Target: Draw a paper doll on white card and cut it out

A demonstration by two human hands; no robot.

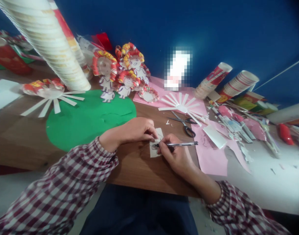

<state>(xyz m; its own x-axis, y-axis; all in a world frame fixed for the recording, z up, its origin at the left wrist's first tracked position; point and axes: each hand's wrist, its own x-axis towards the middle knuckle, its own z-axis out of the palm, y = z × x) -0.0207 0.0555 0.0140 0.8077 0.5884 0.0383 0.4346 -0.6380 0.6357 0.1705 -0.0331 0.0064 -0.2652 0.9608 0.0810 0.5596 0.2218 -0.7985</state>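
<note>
My right hand (176, 155) grips a pen (185, 144) with a clear barrel and a black tip. The tip points down at a small white piece of paper (154, 153) lying on the wooden table (129, 169). Faint drawn lines show on that paper. With bent fingers, my left hand (133, 130) holds the same paper at its upper left edge. Black-handled scissors (188, 130) lie beyond my right hand with their blades apart. A large green paper circle (85, 120) is left of my left hand.
Several paper figures (127, 84) with red and yellow rims stand at the back. Stacks of paper cups (49, 39) rise at the left and at the right back. A cup cut into strips (182, 107) rests on pink paper (211, 160); scraps spread on the right.
</note>
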